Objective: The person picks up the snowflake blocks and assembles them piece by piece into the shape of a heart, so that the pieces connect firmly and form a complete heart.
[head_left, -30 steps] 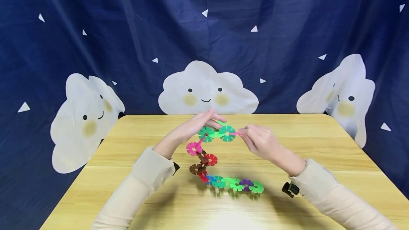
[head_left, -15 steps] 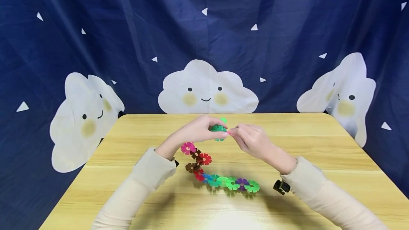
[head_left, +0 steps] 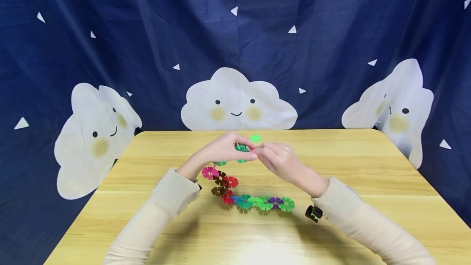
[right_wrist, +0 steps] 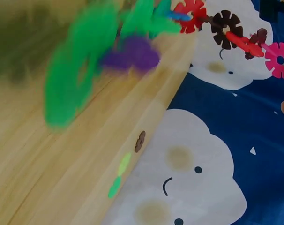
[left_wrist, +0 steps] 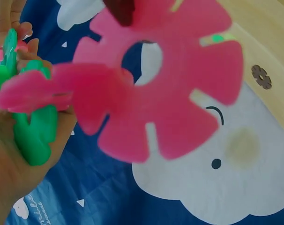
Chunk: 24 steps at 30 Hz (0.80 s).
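Note:
A chain of slotted plastic flower discs curves from my left hand (head_left: 220,149) toward the front of the table. My left hand grips a green disc (head_left: 241,147) near its far end, thumb below and fingers above. Fingertips of my right hand (head_left: 281,160) pinch a small pink disc, mostly hidden, against that green one. Farther along hang a pink disc (head_left: 210,173), brown and red discs, then blue, green and a purple disc (head_left: 275,203). In the left wrist view the pink disc (left_wrist: 179,117) looms large before the camera. A green end disc (right_wrist: 69,89) is blurred in the right wrist view.
Loose discs lie near the table's back edge: a light green one (head_left: 255,138), a brown one (right_wrist: 140,141) and a yellow-green one (right_wrist: 124,164). Behind the wooden table (head_left: 331,224) hangs a dark blue curtain (head_left: 316,60) with white clouds.
My left hand has gone from straight fingers above the chain to gripping the green disc. My right hand has moved left with the pink disc to meet it. The chain has shifted left.

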{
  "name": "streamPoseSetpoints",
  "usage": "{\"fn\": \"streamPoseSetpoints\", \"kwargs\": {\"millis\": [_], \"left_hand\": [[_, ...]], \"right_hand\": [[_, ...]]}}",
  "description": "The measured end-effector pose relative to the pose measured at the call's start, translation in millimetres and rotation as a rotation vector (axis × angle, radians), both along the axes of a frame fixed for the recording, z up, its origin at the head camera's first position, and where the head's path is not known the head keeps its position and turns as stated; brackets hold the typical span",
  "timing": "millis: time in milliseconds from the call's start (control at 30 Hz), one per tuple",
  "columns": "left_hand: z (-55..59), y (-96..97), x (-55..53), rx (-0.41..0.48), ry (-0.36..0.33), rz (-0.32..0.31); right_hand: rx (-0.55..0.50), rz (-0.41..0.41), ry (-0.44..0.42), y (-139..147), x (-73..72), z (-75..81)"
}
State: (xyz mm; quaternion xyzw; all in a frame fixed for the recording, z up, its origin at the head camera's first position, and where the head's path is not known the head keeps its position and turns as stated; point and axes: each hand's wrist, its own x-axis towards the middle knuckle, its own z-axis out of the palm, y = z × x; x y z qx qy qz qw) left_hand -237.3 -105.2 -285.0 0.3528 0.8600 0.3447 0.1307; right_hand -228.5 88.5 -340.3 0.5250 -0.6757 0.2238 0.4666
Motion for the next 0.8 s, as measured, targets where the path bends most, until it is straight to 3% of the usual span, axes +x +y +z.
{"fn": "streamPoseSetpoints", "kwargs": {"millis": [167,267,333,433,533,600,667,800], "left_hand": [[-0.3,-9.2,-0.5,0.017,0.032,0.02],[1.0,-16.7,0.0,0.016,0.058,0.057],[2.7,-22.0,-0.1,0.015,0.058,0.084],[5.9,-28.9,-0.6,-0.002,0.056,0.117],[7.4,-33.6,-0.3,-0.027,0.059,0.13],[7.6,-35.9,0.8,-0.047,0.057,0.136],[7.8,-38.2,2.9,-0.057,0.048,0.146],[6.4,-42.0,6.4,-0.057,0.037,0.157]], "right_hand": [[-0.016,0.041,-0.072,-3,-10.0,-4.3],[-0.056,0.038,-0.187,1,-18.9,-9.5],[-0.066,-0.005,-0.308,5,-25.6,-14.0],[-0.018,-0.11,-0.584,9,-37.2,-20.1],[0.095,-0.214,-0.891,8,-49.5,-24.0],[0.191,-0.239,-1.042,5,-59.7,-27.3],[0.288,-0.225,-1.134,0,-70.2,-32.6],[0.451,-0.198,-1.231,-9,-88.8,-49.2]]}}
